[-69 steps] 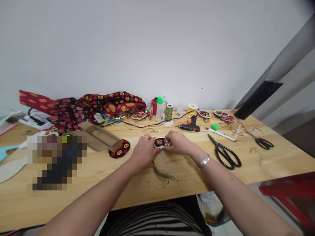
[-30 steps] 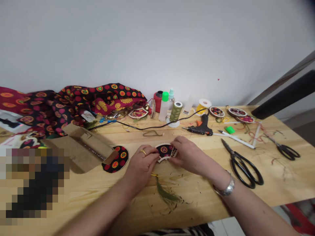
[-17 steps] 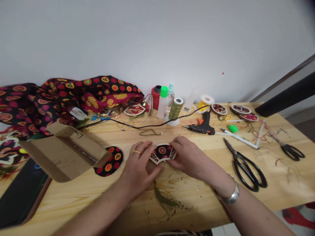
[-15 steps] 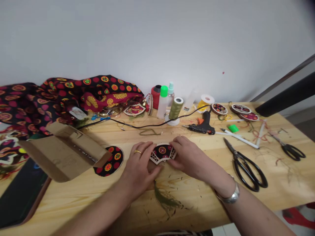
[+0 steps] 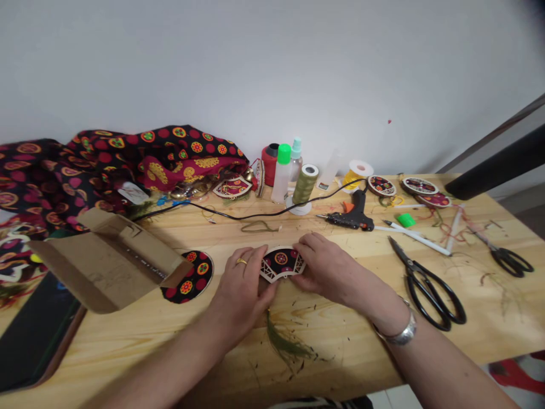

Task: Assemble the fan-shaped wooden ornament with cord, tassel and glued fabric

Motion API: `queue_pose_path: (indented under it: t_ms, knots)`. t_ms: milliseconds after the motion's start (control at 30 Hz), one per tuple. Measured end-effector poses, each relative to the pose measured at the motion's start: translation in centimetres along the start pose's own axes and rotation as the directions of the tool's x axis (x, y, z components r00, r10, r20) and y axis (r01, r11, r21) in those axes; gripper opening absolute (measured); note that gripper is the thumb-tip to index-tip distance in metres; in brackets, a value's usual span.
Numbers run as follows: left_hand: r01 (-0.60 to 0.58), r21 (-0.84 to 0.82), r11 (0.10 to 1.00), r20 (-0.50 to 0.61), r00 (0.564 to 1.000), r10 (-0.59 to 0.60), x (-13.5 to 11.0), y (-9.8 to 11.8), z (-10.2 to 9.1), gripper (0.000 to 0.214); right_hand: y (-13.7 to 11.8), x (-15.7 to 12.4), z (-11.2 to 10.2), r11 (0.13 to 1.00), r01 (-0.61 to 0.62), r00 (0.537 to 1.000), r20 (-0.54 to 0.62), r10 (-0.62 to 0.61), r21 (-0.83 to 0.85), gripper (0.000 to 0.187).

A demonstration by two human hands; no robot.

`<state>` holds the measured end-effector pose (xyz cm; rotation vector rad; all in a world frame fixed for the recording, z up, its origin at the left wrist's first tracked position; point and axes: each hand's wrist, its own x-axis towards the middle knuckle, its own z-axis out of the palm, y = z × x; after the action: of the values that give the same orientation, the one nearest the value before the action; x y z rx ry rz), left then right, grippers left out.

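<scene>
A fan-shaped piece [image 5: 281,262] with a pale cut-out frame and dark floral fabric is held between my two hands, just above or on the wooden table. My left hand [image 5: 246,278], with a ring, is closed on its left end. My right hand [image 5: 323,264], silver bangle at the wrist, pinches the right end. Parts of the fingertips are hidden behind the piece. Below it lies a loose green thread tassel [image 5: 283,341]. To the left, a patterned fabric-covered disc [image 5: 191,278] sits partly under a cardboard box [image 5: 114,267].
Large black scissors [image 5: 430,289] and smaller scissors [image 5: 506,258] lie at the right. Behind my hands are a glue gun [image 5: 351,213] with its cord, a green thread spool [image 5: 305,187] and a green-capped bottle [image 5: 281,176]. Printed cloth [image 5: 162,147] heaps at the back left; a phone [image 5: 34,329] lies nearer.
Both hands stay on the fan-shaped piece, with barely any shift in grip. The whole view has moved slightly.
</scene>
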<state>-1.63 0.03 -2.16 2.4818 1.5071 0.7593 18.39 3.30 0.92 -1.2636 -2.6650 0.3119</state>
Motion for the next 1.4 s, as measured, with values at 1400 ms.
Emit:
queue_pose_path:
  t_ms: [1400]
  knots:
    - [0.018, 0.006, 1.0, 0.038, 0.999, -0.018, 0.5, 1.0, -0.3, 0.036, 1.2, -1.1, -3.0, 0.924, -0.189, 0.923, -0.26, 0.283, 0.333, 0.033]
